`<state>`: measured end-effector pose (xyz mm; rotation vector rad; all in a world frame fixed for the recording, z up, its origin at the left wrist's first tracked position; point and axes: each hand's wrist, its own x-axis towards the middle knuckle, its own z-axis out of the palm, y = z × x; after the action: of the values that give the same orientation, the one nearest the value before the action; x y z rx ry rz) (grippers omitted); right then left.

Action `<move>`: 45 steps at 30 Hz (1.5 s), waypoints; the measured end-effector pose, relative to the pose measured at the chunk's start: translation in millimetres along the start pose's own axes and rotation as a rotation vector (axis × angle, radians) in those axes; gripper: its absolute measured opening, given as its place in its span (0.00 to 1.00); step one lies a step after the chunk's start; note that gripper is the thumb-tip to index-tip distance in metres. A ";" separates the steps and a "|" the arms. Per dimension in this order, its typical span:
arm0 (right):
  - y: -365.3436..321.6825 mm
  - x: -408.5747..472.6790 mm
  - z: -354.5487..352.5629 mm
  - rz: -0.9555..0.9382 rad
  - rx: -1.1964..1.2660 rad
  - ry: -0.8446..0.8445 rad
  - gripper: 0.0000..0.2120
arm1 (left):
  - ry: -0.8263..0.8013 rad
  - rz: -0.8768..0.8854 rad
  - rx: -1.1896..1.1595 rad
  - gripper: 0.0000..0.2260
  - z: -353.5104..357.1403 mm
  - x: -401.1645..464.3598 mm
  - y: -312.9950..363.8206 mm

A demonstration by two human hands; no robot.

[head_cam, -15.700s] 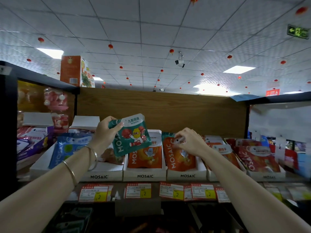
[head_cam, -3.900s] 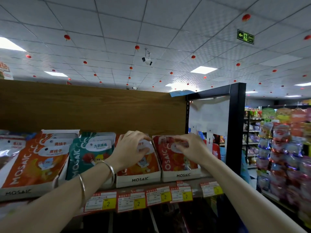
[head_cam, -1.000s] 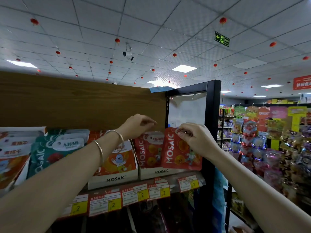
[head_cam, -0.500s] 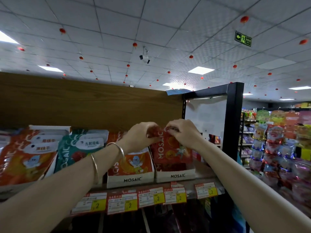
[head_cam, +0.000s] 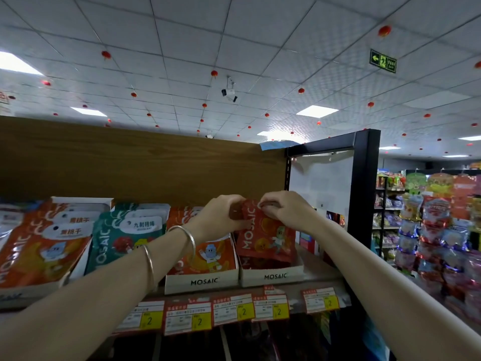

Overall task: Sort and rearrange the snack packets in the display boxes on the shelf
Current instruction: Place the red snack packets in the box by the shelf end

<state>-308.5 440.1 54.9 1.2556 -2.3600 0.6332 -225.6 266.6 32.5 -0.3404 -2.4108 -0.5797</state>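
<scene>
orange packets (head_cam: pixel 39 246) and a green packet (head_cam: pixel 122 238) are seen in boxes toward the shelf's (head_cam: pixel 320 276) left. the left hand (head_cam: pixel 221 217) is clenched on the top left corner of a red packet (head_cam: pixel 265 241); its top right is pinched by the right hand (head_cam: pixel 283 207). the packet is held upright in the white display box (head_cam: pixel 272 276) at the shelf's right end.

Red packet (head_cam: pixel 265 237) upright in rightmost box (head_cam: pixel 272 276)

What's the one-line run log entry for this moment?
left hand: grip on red packet | right hand: grip on packet top | packet: over rightmost box
</scene>
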 end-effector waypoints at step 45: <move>-30.4 -3.6 72.1 -0.087 -0.117 0.078 0.30 | 0.114 -0.220 0.808 0.35 -26.7 -78.4 -30.6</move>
<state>-290.2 387.2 0.1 1.2509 -2.2316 0.4998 -162.9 219.4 -7.9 0.2965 -2.3583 0.3012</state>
